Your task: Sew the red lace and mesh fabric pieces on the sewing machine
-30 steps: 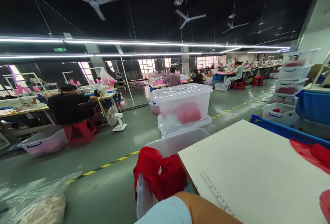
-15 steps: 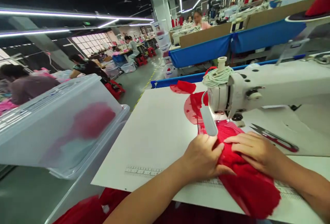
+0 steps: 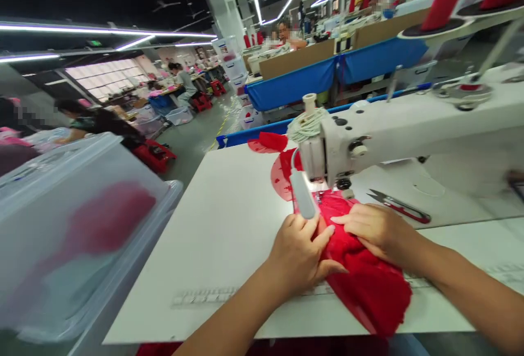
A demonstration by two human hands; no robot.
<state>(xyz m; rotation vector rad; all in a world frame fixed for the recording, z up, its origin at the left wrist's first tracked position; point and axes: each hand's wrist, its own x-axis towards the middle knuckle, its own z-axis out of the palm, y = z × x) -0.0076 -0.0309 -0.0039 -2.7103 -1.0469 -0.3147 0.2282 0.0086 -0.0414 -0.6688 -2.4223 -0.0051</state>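
— Where's the red cloth [image 3: 368, 290]?

— On the tabletop [image 3: 229, 197], its far end under the head of the sewing machine [image 3: 393, 129], its near end reaching the near edge.

— And the hands?

— Both on it. The left hand [image 3: 295, 249] rests along its left side, thumb held apart from forefinger; the right hand [image 3: 374, 230] lies over the top, fingers close together, thumb hidden. Whether either pinches the cloth, I can't tell from here.

— What's just changed?

— Mostly the head. A second ago it faced the wider room, the machine out of sight; now it has swung right, onto the cloth. Over the last half second the cloth has hardly moved against the machine, so I'd call the work watched again rather than further along.

— Anything in the way?

— The little lamp [image 3: 303, 195] stands just beyond the left fingers, hiding a bit of cloth. Thread snips [image 3: 388, 200] lie right, near the right hand but apart. Loose red pieces [image 3: 272, 142] lie farther off; a clear box [image 3: 110, 167] stands left, well apart.
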